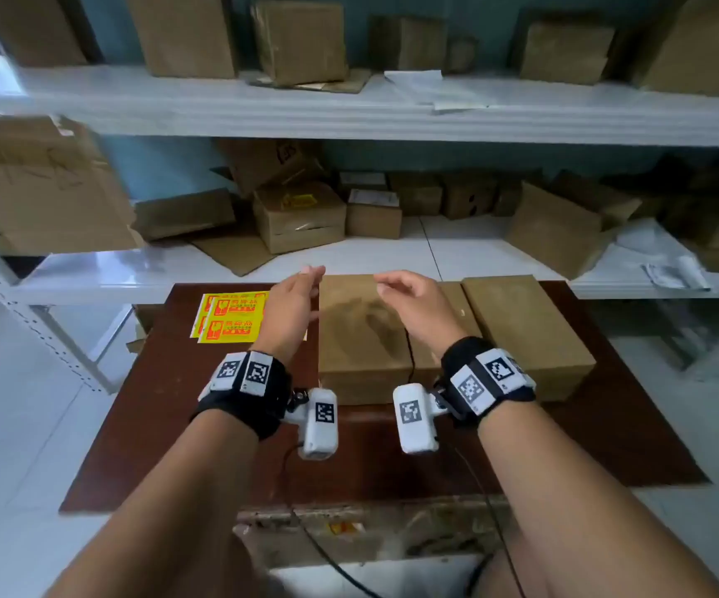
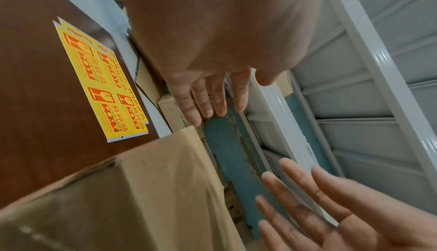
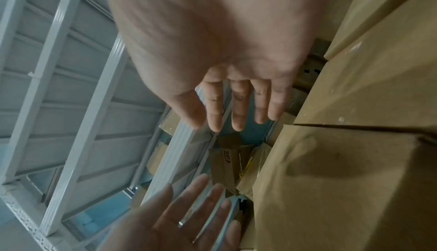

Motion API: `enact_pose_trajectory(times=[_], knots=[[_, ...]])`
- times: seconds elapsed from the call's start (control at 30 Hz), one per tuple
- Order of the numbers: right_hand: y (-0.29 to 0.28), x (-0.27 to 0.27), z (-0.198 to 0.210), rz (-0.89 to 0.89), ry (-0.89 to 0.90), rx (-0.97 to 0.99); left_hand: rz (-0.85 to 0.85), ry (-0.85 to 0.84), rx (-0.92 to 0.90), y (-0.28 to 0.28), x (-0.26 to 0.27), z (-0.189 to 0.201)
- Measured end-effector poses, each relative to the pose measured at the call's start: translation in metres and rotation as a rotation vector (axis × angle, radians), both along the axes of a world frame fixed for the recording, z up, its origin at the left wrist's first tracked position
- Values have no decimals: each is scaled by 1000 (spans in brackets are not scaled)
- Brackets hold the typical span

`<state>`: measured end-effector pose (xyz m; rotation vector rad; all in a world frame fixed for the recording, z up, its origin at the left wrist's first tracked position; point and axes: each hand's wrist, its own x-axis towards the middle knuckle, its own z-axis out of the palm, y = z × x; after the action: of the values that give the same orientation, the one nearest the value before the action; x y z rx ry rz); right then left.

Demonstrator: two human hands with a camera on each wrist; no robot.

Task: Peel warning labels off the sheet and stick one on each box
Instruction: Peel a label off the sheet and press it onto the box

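Three plain cardboard boxes stand side by side on the brown table: a left box, a middle box and a right box. Yellow and red warning label sheets lie flat at the table's far left, also seen in the left wrist view as label sheets. My left hand hovers over the left box's left edge, fingers straight, holding nothing. My right hand hovers above the left and middle boxes, fingers relaxed and empty. The palms face each other, as the right wrist view shows: right hand, left hand.
A white metal shelf unit stands right behind the table, loaded with several cardboard boxes and papers. One shelf box carries a yellow label. A worn cardboard piece and a black cable sit at the table's near edge.
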<state>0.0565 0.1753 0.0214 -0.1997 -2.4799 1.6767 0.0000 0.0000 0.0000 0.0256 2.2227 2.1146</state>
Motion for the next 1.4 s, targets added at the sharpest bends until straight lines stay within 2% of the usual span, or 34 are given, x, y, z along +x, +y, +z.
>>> enact_pose_trajectory(times=[0.1,0.33,0.6,0.73,0.9,1.1,1.17,1.4], knots=[[8,-24,-17,-12,-20,-17,27,-52,46,4,-24,-16],[15,-35,-43,-15,-43,-85,43,10,40,-1,-45,-37],[22,-41,-43,40,-105,-97,0,-8,-39,-1,-48,-43],[22,-44,-43,32,-119,4,4,-23,-193,-19,-63,-47],[21,-45,-42,47,-139,8,-136,-163,-141,-24,-63,-47],[23,-36,-37,62,-165,4,-276,-149,-227,-25,-49,-39],[21,-31,-34,90,-194,11,-292,-181,-251,-30,-43,-37],[20,-26,-23,163,-302,156,-314,-240,-138,-42,-32,-48]])
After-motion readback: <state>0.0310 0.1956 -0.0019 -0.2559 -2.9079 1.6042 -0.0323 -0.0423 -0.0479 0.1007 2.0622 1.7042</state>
